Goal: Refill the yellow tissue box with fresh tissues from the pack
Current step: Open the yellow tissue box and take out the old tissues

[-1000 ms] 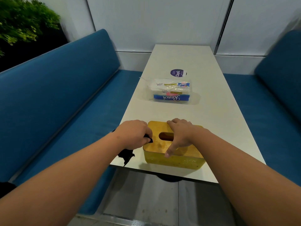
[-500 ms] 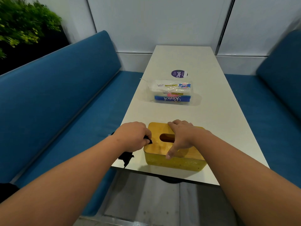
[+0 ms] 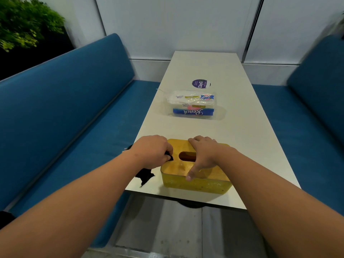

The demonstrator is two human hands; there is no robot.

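Observation:
The yellow tissue box (image 3: 204,185) stands at the near edge of the white table (image 3: 242,127), its lid slot (image 3: 187,156) dark. My right hand (image 3: 202,153) grips the lid across its top, thumb down over the near edge and fingers over the far edge. My left hand (image 3: 151,150) is at the box's left end, clutching a black cloth (image 3: 145,175) that hangs out below the fist. The tissue pack (image 3: 192,105), clear plastic with a blue band, lies farther up the table, apart from both hands.
A round purple sticker (image 3: 200,83) lies on the table beyond the pack. Blue bench seats (image 3: 65,108) run along both sides, with a white wall behind. A green plant (image 3: 24,23) fills the upper left corner. Floor shows below the table's near edge.
Both hands and the box hold nearly the same positions; only the camera view has shifted slightly.

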